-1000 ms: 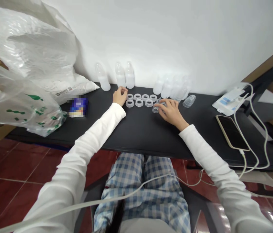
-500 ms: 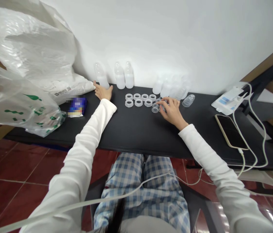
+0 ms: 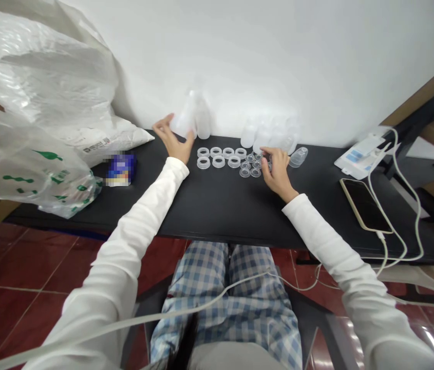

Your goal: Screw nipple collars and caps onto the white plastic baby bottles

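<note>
My left hand curves its fingers and thumb round a translucent baby bottle, blurred and tilted against the others. Beside it, another baby bottle stands upright with a clear cap on top. My right hand hovers at the clear silicone nipples, its thumb and forefinger apart; I see nothing held in it. Some of the nipples lie under or behind its fingers. Translucent collar rings sit in two rows between my hands.
Several uncapped bottles stand by the wall, with a clear cap at their right. A phone on a cable and a white box are at right. Plastic bags and a blue packet occupy the left.
My left hand has carried the leftmost bottle rightward to the other capped bottles. My right hand has shifted slightly right, uncovering more of the nipples.
</note>
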### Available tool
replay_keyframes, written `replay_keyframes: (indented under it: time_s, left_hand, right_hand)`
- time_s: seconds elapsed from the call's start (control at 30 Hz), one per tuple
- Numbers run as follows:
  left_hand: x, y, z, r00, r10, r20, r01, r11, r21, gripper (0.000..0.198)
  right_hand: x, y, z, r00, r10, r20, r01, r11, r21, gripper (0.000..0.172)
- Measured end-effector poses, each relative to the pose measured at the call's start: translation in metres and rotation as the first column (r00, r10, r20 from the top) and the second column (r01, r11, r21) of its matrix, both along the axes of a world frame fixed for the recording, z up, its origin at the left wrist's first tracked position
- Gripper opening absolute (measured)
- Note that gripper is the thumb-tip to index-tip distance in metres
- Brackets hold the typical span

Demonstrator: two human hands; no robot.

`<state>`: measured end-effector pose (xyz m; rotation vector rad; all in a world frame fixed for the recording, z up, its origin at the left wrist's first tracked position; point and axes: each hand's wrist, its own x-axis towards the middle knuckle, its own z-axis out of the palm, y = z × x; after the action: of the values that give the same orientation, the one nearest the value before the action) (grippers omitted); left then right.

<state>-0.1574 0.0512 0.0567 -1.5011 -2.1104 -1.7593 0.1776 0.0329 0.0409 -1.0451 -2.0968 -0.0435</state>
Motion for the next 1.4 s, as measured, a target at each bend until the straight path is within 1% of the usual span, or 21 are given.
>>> replay_keyframes:
  time_s: [0.03, 0.07, 0.13, 0.23, 0.33, 0.4, 0.5, 0.57, 0.67, 0.73, 0.77, 0.87, 0.97, 1.1, 1.23, 1.4]
  left_hand:
    - [0.009, -0.004, 0.002, 0.999, -0.033, -0.043, 0.035, 0.999, 0.036, 0.063]
    - [0.018, -0.009, 0.002, 0.992, -0.092, -0.085, 0.096, 0.994, 0.045, 0.065]
    - [0.035, -0.015, 0.000, 0.955, -0.252, -0.155, 0.260, 0.965, 0.030, 0.065]
    - [0.054, -0.021, -0.007, 0.866, -0.465, -0.184, 0.474, 0.881, 0.006, 0.060]
    - [0.065, -0.023, -0.014, 0.766, -0.614, -0.190, 0.622, 0.783, -0.018, 0.055]
    - [0.067, -0.023, -0.015, 0.715, -0.675, -0.183, 0.682, 0.731, -0.033, 0.055]
    - [0.067, -0.020, -0.017, 0.658, -0.727, -0.194, 0.739, 0.673, -0.016, 0.059]
    - [0.065, -0.016, -0.020, 0.617, -0.746, -0.249, 0.770, 0.638, -0.001, 0.064]
    - [0.063, -0.010, -0.027, 0.561, -0.753, -0.343, 0.801, 0.598, -0.002, 0.069]
    - [0.064, -0.009, -0.032, 0.555, -0.747, -0.366, 0.799, 0.601, -0.016, 0.069]
    - [0.065, -0.009, -0.034, 0.564, -0.741, -0.365, 0.789, 0.614, -0.027, 0.069]
    - [0.072, -0.012, -0.037, 0.630, -0.707, -0.321, 0.735, 0.676, -0.047, 0.063]
    - [0.081, -0.017, -0.035, 0.697, -0.668, -0.261, 0.685, 0.728, -0.033, 0.057]
    - [0.090, -0.023, -0.030, 0.766, -0.619, -0.174, 0.623, 0.781, -0.036, 0.050]
    - [0.094, -0.027, -0.027, 0.790, -0.604, -0.106, 0.604, 0.796, -0.032, 0.046]
    - [0.094, -0.030, -0.023, 0.779, -0.623, -0.072, 0.625, 0.781, 0.001, 0.045]
  right_hand:
    - [0.000, 0.000, -0.001, 0.998, 0.014, -0.064, -0.014, 1.000, -0.006, 0.045]
    - [-0.001, 0.000, -0.001, 0.991, 0.029, -0.128, -0.031, 0.999, -0.010, 0.049]
    - [-0.002, 0.001, -0.003, 0.970, 0.060, -0.237, -0.068, 0.997, -0.023, 0.056]
    - [-0.002, 0.002, -0.004, 0.943, 0.094, -0.318, -0.116, 0.992, -0.050, 0.065]
    - [-0.002, 0.000, -0.004, 0.933, 0.118, -0.341, -0.146, 0.988, -0.058, 0.070]
    - [-0.002, -0.002, -0.002, 0.933, 0.136, -0.332, -0.167, 0.984, -0.066, 0.068]
    - [-0.004, -0.006, 0.000, 0.936, 0.162, -0.312, -0.199, 0.976, -0.088, 0.060]
    - [-0.006, -0.008, 0.001, 0.935, 0.163, -0.315, -0.198, 0.977, -0.082, 0.055]
    - [-0.008, -0.009, 0.001, 0.943, 0.134, -0.305, -0.155, 0.987, -0.046, 0.057]
    - [-0.008, -0.007, 0.000, 0.951, 0.111, -0.289, -0.123, 0.992, -0.025, 0.061]
    - [-0.007, -0.006, -0.002, 0.953, 0.098, -0.288, -0.107, 0.994, -0.017, 0.064]
    - [-0.006, -0.002, -0.007, 0.952, 0.040, -0.303, -0.045, 0.999, -0.011, 0.070]
    - [-0.005, 0.001, -0.011, 0.954, -0.011, -0.299, 0.009, 1.000, -0.009, 0.074]
    - [-0.005, 0.001, -0.010, 0.970, -0.023, -0.244, 0.025, 1.000, 0.003, 0.079]
    - [-0.005, 0.001, -0.008, 0.986, -0.024, -0.163, 0.032, 0.998, 0.050, 0.082]
    - [0.001, 0.003, -0.009, 0.994, -0.073, -0.083, 0.086, 0.983, 0.160, 0.081]
